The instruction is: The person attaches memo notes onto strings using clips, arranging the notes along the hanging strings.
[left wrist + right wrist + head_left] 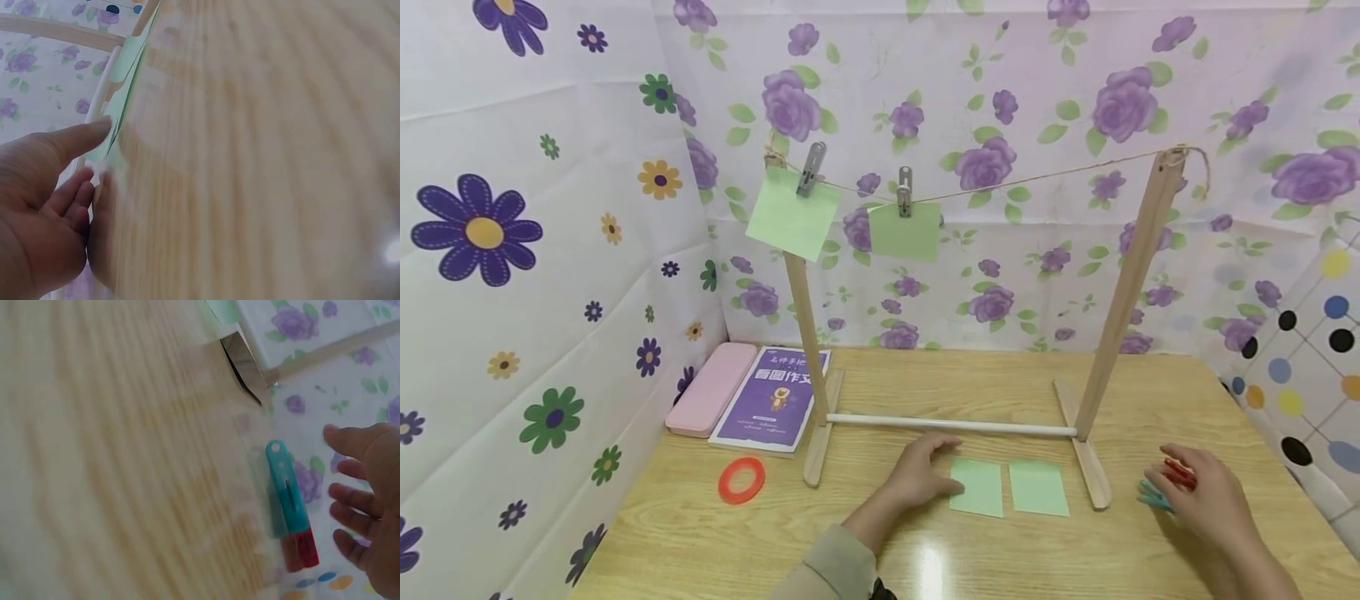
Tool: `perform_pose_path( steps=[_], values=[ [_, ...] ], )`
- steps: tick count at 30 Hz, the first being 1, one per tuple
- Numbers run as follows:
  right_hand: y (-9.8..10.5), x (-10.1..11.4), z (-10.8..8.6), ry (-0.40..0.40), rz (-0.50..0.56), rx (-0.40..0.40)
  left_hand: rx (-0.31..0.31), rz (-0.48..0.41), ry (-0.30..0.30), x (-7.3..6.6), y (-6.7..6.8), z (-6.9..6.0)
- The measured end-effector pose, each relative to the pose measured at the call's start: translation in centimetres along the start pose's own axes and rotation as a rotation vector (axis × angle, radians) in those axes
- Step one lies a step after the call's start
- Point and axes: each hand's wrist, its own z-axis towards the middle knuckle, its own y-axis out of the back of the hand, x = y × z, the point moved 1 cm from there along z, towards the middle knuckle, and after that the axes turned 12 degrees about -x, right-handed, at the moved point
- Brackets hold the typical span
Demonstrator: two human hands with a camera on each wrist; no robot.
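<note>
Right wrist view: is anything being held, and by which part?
Nothing is held: a gap shows between the right hand and both the teal clip and the red clip.

From the head I look forward and down across the table (647,542). My wrist views skim it closely, tilted; head and left share the green notes (983,488), head and right the teal clip (288,490).

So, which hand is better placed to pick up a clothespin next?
Probably the right hand: it is close to the teal clothespin and red clothespin. The left hand is farther off, at the left green paper note on the table.
</note>
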Motion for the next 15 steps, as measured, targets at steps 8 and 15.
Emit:
perform_pose_path(
  steps=[8,15],
  values=[
    [0.5,-2.6,-0.8,-0.021,-0.035,0.126,0.044,0.001,-0.027,0.3,0.5,0.2],
    [1.1,-3.4,-1.1,-0.075,-0.024,0.181,0.033,-0.05,-0.028,0.7,1.2,-0.4]
  ],
)
